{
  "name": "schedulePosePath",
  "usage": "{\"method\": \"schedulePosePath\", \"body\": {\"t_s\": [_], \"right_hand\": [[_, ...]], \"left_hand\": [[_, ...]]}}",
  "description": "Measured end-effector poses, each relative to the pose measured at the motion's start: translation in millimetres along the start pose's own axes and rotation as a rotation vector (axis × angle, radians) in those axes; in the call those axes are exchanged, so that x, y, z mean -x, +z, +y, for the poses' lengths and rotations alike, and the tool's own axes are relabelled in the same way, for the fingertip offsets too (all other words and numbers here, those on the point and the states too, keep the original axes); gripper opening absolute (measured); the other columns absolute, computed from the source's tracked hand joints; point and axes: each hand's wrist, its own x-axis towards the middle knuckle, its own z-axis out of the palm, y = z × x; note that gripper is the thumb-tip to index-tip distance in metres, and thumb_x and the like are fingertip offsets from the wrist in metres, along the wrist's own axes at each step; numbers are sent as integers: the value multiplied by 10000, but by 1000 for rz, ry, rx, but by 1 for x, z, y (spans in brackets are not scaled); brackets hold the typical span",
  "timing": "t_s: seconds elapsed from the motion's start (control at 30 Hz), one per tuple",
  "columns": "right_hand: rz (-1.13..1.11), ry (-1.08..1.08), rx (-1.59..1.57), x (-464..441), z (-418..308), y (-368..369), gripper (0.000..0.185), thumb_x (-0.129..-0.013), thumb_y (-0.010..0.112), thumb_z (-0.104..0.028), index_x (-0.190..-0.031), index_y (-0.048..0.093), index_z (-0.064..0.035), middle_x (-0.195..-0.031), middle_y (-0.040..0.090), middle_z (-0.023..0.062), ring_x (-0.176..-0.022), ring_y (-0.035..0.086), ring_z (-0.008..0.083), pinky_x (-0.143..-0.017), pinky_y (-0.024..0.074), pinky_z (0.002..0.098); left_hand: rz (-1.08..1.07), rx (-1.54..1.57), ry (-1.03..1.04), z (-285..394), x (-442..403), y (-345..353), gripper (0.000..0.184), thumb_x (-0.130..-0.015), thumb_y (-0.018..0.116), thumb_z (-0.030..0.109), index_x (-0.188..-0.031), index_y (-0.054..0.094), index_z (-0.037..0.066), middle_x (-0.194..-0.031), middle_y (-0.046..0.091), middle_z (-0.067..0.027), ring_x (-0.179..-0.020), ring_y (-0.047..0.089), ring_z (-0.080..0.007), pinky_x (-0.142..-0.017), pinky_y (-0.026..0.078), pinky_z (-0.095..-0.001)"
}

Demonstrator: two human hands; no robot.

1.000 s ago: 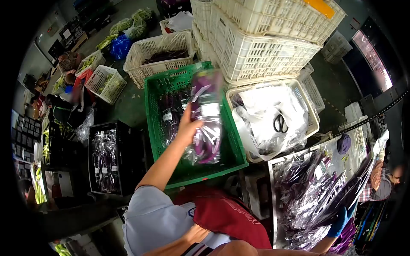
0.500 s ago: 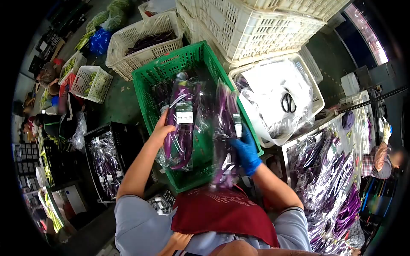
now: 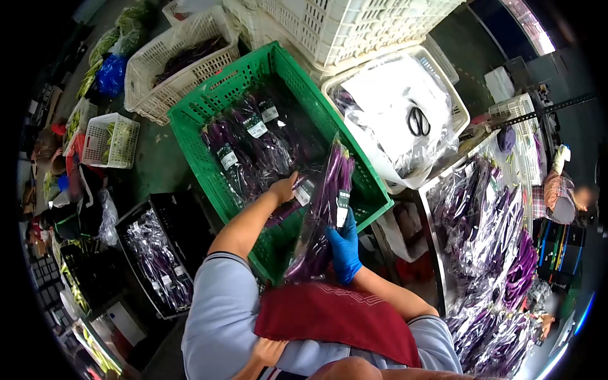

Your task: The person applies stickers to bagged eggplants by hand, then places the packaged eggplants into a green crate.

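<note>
Inside the green crate (image 3: 190, 166), several clear bags of long purple eggplants (image 3: 256, 136) with labels lie side by side. My left hand (image 3: 283, 188), bare, reaches into the crate with its fingers closed on a labelled eggplant bag (image 3: 303, 192) lying low among them; the hand partly covers it. My right hand (image 3: 344, 250), in a blue glove, grips another bag of eggplants (image 3: 324, 218) by its side. That bag is tilted over the crate's near right part, its label facing up.
White crates (image 3: 361, 31) are stacked behind. Scissors (image 3: 418, 121) lie on white plastic sheets in a cream crate at the right. More bagged eggplants (image 3: 481, 221) cover a right-hand table; a black crate (image 3: 158, 247) of them stands left. A co-worker (image 3: 557, 196) is far right.
My left hand has lowered its eggplant bag into the green crate, moving right. My right hand still holds its bag, now nearer my body. The view has shifted, showing more bags in the crate.
</note>
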Motion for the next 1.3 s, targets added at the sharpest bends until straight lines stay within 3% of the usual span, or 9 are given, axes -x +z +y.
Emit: {"method": "schedulePosePath", "body": {"t_s": [0.13,0.2,0.4,0.47,0.6,0.8,1.0,1.2,1.3], "right_hand": [[-28,7,17,-8,4,9,660,-753,505,77,-1323,216,-87,-1127,460,32,-877,469,96,-766,412,235],[-1,25,45,-9,17,15,682,-772,541,16,-1333,159,-51,-1172,421,79,-965,449,140,-835,390,256],[-342,-226,497,-9,53,12,582,-820,523,-32,-1320,226,-36,-1159,418,66,-974,437,113,-820,403,231],[-449,183,224,-5,29,3,459,-824,524,-41,-1250,355,-20,-1101,481,52,-925,472,100,-795,411,218],[-447,225,244,-3,14,-33,319,-832,473,-18,-1147,439,23,-1023,542,54,-858,503,101,-753,431,228],[-235,299,222,2,-2,-64,244,-834,477,-58,-1070,508,-1,-933,576,50,-821,533,100,-713,427,205],[-267,49,380,6,6,-91,217,-830,522,-129,-1005,560,-7,-870,596,61,-796,537,107,-709,443,239],[-424,-263,628,26,-116,-139,254,-819,549,-130,-1037,527,-2,-930,585,115,-872,539,164,-781,427,291],[13,-496,927,52,-222,-232,274,-786,564,-82,-1049,521,-20,-895,583,130,-836,567,187,-773,440,294]], "left_hand": [[244,336,154,69,42,-35,430,-810,502,341,-1166,460,102,-996,577,-124,-930,553,-249,-750,435,-376],[-382,1177,-130,118,91,-87,603,-805,549,376,-1290,288,131,-1017,546,-22,-889,542,-134,-667,437,-262],[-402,1363,1,91,75,-83,568,-766,592,111,-1255,311,48,-1081,523,-91,-928,552,-188,-819,448,-316],[-556,1317,-47,97,67,-92,561,-760,566,65,-1257,308,36,-1123,498,-109,-975,529,-198,-862,423,-321],[-728,1175,-69,59,13,-15,650,-699,612,63,-1273,308,42,-1079,525,-97,-950,514,-160,-843,412,-301],[-444,857,10,62,2,39,664,-714,587,39,-1300,277,63,-1088,522,-136,-953,519,-204,-778,435,-310],[59,-362,518,123,76,7,586,-744,550,177,-1271,325,61,-1294,329,-183,-1126,380,-359,-900,359,-397],[-373,-247,233,116,43,2,492,-711,587,199,-1146,475,-2,-1075,521,-228,-1015,507,-314,-871,397,-345],[-209,297,237,230,36,-53,293,-822,516,145,-1066,528,-16,-864,603,-107,-754,555,-111,-687,436,-211]]}}
